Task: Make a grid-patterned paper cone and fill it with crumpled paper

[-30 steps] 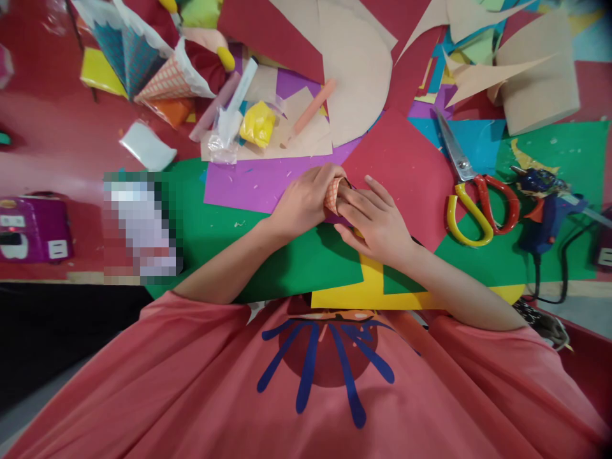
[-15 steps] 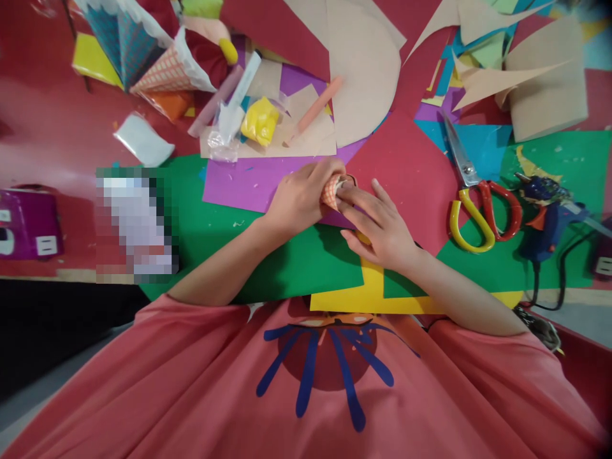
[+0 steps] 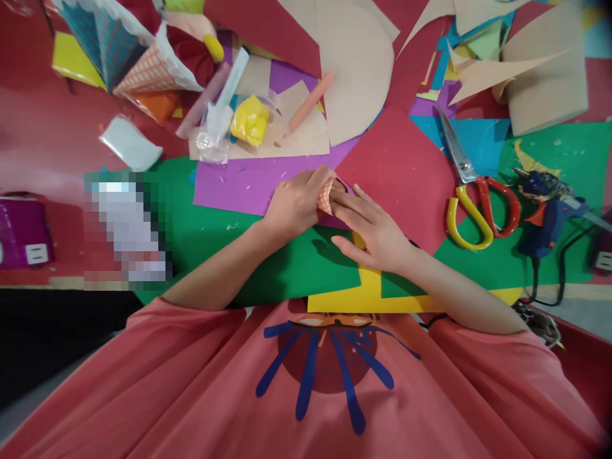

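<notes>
My left hand (image 3: 297, 199) is closed around a small orange-and-white checked paper cone (image 3: 325, 196), whose opening faces right. The tips of my right hand's (image 3: 380, 226) stretched fingers reach the cone's open end and are partly hidden there. The thumb of that hand stands apart below. Both hands are over the green sheet (image 3: 268, 268) and the purple sheet (image 3: 234, 188), with a red sheet (image 3: 401, 166) just beyond the right fingers.
Scissors (image 3: 466, 172) with red and yellow handles lie to the right, beside a blue glue gun (image 3: 545, 229) with its cord. Further back are a wrapped yellow clay lump (image 3: 251, 121), a white packet (image 3: 131, 143) and larger checked cones (image 3: 155, 60). A blurred-out object (image 3: 129, 229) lies left.
The cone has turned slightly in my left hand, and the right fingers have shifted a little left and lower, lying closer together. The whole view has shifted slightly.
</notes>
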Tool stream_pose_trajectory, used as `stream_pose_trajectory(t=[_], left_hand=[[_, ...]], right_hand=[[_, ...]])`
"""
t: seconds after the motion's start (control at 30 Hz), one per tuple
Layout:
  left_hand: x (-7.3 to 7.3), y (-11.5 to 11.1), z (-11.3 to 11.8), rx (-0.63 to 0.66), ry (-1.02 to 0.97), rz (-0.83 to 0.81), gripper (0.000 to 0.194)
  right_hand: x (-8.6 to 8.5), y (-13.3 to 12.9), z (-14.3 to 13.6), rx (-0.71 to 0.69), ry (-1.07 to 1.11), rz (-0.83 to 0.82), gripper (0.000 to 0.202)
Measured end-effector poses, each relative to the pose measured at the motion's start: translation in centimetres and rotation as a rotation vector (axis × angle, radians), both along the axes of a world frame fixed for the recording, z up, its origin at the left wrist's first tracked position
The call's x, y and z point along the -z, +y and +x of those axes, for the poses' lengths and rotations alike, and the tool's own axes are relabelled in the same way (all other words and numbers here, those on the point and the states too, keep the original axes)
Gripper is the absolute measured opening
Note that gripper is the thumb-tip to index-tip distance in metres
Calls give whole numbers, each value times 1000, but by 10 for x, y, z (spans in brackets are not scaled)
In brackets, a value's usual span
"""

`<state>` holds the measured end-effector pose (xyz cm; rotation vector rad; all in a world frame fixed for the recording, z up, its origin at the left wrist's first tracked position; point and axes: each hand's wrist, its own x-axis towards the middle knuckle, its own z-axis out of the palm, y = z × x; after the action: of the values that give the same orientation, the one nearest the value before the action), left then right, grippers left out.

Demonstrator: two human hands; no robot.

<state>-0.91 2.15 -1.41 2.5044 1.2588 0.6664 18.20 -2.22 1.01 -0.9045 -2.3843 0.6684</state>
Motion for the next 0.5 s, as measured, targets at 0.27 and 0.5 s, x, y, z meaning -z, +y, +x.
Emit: stream_pose_trajectory(t=[0.27, 0.5], left_hand=[[-8, 0, 2, 20, -125, -170, 13], [-13, -1, 6, 16, -236, -302, 20]], right_hand=[[2, 2, 0, 29, 25, 50, 45], [2, 0, 3, 52, 30, 21, 47]])
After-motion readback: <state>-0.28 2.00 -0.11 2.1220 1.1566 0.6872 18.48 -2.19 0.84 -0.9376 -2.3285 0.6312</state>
